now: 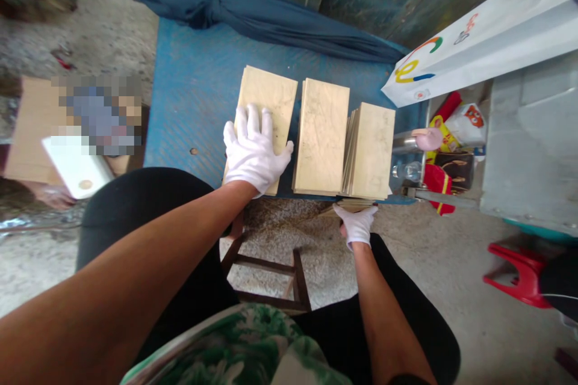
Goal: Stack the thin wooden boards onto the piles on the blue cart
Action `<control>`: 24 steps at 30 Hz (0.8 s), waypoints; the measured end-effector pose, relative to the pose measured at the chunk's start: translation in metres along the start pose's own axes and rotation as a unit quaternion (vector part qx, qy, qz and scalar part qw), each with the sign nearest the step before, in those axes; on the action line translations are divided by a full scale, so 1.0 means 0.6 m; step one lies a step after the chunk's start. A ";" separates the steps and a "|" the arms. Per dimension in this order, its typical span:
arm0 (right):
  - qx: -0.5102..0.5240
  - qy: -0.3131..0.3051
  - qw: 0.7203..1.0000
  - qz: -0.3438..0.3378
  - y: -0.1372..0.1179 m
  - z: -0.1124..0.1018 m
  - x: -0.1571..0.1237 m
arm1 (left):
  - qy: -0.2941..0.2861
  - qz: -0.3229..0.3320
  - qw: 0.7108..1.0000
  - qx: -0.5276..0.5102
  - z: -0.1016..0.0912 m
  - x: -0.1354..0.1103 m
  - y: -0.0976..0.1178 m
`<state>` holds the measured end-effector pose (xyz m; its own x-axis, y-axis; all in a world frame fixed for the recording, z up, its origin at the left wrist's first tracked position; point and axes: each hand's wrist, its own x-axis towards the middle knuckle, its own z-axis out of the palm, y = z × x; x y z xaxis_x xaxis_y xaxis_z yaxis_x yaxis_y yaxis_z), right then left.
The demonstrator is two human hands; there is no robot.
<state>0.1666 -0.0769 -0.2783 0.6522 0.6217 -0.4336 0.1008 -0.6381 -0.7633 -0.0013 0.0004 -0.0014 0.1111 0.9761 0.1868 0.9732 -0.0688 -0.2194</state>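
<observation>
1. Left hand (254, 153), white glove, fingers spread, lies flat on left stack (266, 114) of pale sheets on blue table (189, 96).
2. Middle stack (321, 135) untouched, just beside it.
3. Right stack (370, 150) fanned, near table edge.
4. Right hand (357, 224), gloved, grips sheets (345, 206) below that edge.

The left hand (253, 153), in a white cotton glove, lay flat and palm down, fingers spread and pointing away from the body, thumb splayed to the right, on a bare forearm stretched forward. The right hand (357, 224), gloved alike, sat lower and nearer, fingers curled closed in a grip, forearm bare.
</observation>
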 end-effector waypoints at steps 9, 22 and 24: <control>0.082 0.053 0.995 -0.012 0.003 0.062 -0.010 | 0.000 -0.008 1.000 0.022 0.006 0.003 0.001; 0.152 0.016 0.981 -0.116 -0.010 0.033 -0.016 | 0.004 -0.013 1.000 0.021 0.011 0.004 0.003; 0.147 0.007 0.982 -0.121 -0.017 0.022 -0.024 | 0.003 -0.015 1.000 0.024 0.010 0.004 0.003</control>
<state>0.1463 -0.0731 -0.2709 0.6463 0.7313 -0.2178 0.0343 -0.3129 -0.9492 -0.0006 0.0039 -0.0071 0.0834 0.9765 0.1989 0.9655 -0.0298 -0.2585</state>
